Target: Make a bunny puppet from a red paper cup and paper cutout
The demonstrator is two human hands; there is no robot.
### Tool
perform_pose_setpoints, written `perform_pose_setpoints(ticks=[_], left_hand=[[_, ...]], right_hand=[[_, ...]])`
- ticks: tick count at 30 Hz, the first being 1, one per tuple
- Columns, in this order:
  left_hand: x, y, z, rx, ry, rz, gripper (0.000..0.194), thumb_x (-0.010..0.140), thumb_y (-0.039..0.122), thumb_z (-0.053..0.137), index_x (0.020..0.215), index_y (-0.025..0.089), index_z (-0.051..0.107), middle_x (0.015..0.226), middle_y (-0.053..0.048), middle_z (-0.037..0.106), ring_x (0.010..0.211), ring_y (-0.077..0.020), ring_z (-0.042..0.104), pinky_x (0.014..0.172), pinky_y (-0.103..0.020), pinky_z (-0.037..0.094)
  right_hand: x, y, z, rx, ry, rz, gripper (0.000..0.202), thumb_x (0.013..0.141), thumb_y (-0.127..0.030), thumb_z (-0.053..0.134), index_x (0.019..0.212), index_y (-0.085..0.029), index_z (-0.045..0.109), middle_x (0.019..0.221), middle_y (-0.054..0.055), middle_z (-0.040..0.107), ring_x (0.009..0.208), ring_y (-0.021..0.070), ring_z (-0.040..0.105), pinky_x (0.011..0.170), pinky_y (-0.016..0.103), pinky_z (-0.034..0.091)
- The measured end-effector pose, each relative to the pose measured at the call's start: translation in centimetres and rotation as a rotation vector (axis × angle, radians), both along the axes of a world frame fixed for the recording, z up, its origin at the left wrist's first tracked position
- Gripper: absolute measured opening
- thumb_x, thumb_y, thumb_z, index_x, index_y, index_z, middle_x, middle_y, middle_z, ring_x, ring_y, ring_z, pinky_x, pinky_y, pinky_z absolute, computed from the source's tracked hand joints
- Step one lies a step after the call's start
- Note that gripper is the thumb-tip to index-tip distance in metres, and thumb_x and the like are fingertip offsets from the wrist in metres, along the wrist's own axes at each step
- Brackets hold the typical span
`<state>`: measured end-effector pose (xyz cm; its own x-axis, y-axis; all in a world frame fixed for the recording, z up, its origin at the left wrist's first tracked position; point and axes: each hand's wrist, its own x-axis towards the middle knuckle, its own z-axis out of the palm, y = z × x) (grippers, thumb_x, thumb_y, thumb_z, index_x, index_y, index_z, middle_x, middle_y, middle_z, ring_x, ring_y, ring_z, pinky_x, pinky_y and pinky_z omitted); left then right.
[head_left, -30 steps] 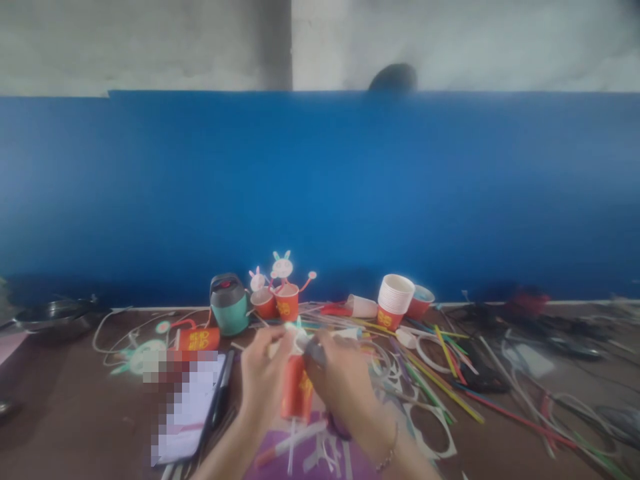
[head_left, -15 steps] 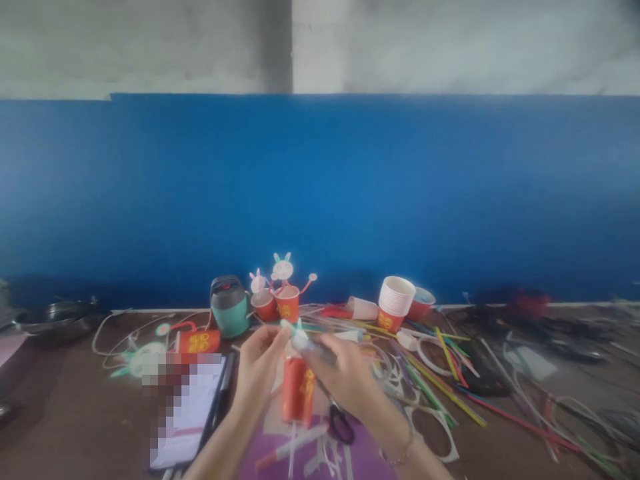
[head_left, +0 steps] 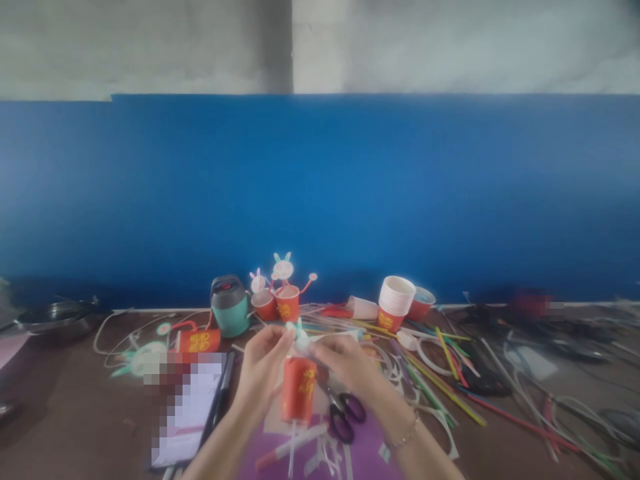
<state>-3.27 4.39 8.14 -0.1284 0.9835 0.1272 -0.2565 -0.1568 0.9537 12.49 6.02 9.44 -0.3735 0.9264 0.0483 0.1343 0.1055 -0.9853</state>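
Observation:
My left hand pinches the left side of a small white paper rabbit head with green ears. On its other side, the fingers of my right hand are closed on the same paper piece. Just below my fingertips is a red paper cup with yellow lettering; whether the head touches it I cannot tell. A thin white stick shows beneath the cup. Black-handled scissors lie under my right wrist, their blades partly hidden. A marker with a red end lies on a purple sheet.
To the left lie a tablet and a tipped red cup with a rabbit head. A green jug, a cup with a rabbit figure and stacked paper cups stand behind. Coloured sticks and paper rings litter the right.
My right hand has shifted slightly, and more of the scissors' handles now shows beside it. My left hand keeps its pinch near the paper head with little movement.

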Motion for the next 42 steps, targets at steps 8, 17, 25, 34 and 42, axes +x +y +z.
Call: perform_pose_setpoints(ticks=[8,17,25,34,42], left_hand=[[-0.2,0.1,-0.1,0.018,-0.041,-0.033,0.027,0.076,0.039,0.072,0.069,0.016,0.059,0.065,0.001,0.058,0.061,-0.0109,0.050,0.059,-0.020,0.040],[-0.4,-0.2,0.0,0.011,-0.214,-0.091,0.024,0.076,0.034,0.074,0.073,0.016,0.058,0.067,0.001,0.060,0.060,-0.0088,0.052,0.059,-0.019,0.041],[-0.3,0.2,0.3,-0.028,-0.253,-0.092,0.024,0.074,0.033,0.075,0.071,0.016,0.058,0.067,0.000,0.063,0.060,-0.0113,0.056,0.060,-0.022,0.044],[-0.2,0.1,0.0,-0.010,-0.133,-0.076,0.023,0.076,0.036,0.073,0.071,0.016,0.060,0.073,-0.001,0.064,0.063,-0.0115,0.054,0.062,-0.022,0.041],[-0.2,0.1,0.0,-0.043,-0.117,-0.129,0.022,0.079,0.036,0.070,0.072,0.017,0.060,0.073,0.000,0.063,0.064,-0.0112,0.054,0.063,-0.021,0.041]], right_hand=[[0.2,-0.3,0.4,-0.067,0.050,0.008,0.033,0.079,-0.040,0.057,0.057,-0.016,0.061,0.049,-0.001,0.054,0.048,0.0095,0.044,0.048,0.022,0.033],[0.7,0.1,0.6,-0.110,-0.069,-0.057,0.042,0.082,-0.049,0.055,0.057,-0.015,0.062,0.044,-0.001,0.053,0.046,0.0107,0.044,0.051,0.025,0.036],[4.9,2.4,1.0,0.073,0.043,-0.439,0.046,0.075,-0.055,0.060,0.097,-0.016,0.068,0.088,0.006,0.069,0.081,0.0210,0.062,0.065,0.028,0.046],[12.3,7.0,-5.0,0.228,-0.562,-0.804,0.032,0.078,-0.038,0.054,0.093,-0.013,0.066,0.089,0.010,0.071,0.078,0.0215,0.063,0.067,0.027,0.043],[12.5,7.2,-6.4,0.157,-0.792,-0.826,0.023,0.085,-0.029,0.048,0.091,-0.013,0.063,0.083,0.012,0.069,0.073,0.0213,0.062,0.060,0.027,0.036]])
